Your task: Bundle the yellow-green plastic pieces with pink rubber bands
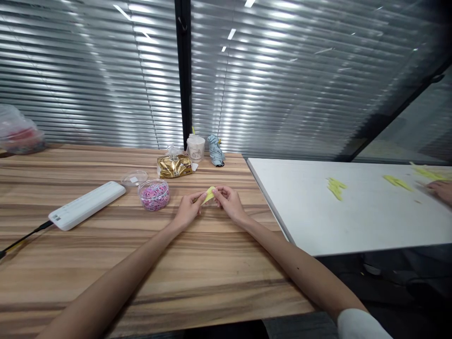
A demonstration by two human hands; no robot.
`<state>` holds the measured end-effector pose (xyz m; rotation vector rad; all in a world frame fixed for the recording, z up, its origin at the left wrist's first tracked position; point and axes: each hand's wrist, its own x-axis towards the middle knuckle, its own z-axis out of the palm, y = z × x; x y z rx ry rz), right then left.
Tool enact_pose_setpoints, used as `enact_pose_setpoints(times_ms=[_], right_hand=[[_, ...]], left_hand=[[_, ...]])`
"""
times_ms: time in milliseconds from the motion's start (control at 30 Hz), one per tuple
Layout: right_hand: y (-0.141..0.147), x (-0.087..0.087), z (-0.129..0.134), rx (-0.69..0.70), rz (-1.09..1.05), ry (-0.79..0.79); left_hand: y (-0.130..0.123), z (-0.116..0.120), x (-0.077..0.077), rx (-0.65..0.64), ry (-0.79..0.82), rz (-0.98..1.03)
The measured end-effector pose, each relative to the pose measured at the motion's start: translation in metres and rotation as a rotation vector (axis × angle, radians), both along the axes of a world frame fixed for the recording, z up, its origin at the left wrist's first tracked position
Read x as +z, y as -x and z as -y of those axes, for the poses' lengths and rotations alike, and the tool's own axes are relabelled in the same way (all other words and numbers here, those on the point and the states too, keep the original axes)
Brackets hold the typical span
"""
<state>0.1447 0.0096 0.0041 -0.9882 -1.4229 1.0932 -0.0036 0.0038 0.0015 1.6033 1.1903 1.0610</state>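
My bare left hand (pixel 189 209) and right hand (pixel 230 203) meet over the middle of a wood-grained table (pixel 169 278), both forearms reaching in from the near edge. Between them is a small yellow strip (pixel 209 194), held just above the tabletop. My left thumb and fingers are pinched together on its left, nearer end; my right thumb and fingers are closed on its right, farther end.

Just left of my left hand sits an open, clear round tub (pixel 154 195) full of pink, purple and pale loops. Its clear lid (pixel 134 178) lies beyond it, to the left. Farther left, a white power strip (pixel 87 205) lies at a slant, a black cable (pixel 26 239) running from its near end.

Beyond my hands are a crumpled gold packet (pixel 175 166), a white cup (pixel 196 148) and a grey-blue wrapped bundle (pixel 216 151). A clear plastic bag (pixel 19 132) rests at the far left. Slatted blinds (pixel 106 75) cover the windows behind.

To the right, a white table (pixel 310 216) holds loose yellow pieces (pixel 336 187) in separate groups; another person's hand (pixel 443 190), blurred, is at its right side.
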Motion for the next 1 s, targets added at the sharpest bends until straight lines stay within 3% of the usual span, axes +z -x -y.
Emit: enact_pose_setpoints(times_ms=[267,433,667,1000], right_hand=[[0.0000,-0.0030,-0.0021,-0.062,-0.172,0.119],[0.0010,0.0007,0.0005,-0.041,-0.209,0.114],[-0.0006,0.0012,0.0020,0.121,-0.053,0.007],[-0.0020,0.0015,0.0018,0.023,0.194,-0.228]], left_hand=[[0.0004,-0.0012,-0.0012,-0.104,-0.046,-0.033],[0.0017,-0.0021,-0.0022,-0.173,-0.061,-0.001],[0.0002,-0.0022,-0.0039,-0.253,0.005,0.060],[-0.0019,0.0017,-0.0010,-0.260,-0.161,-0.166]])
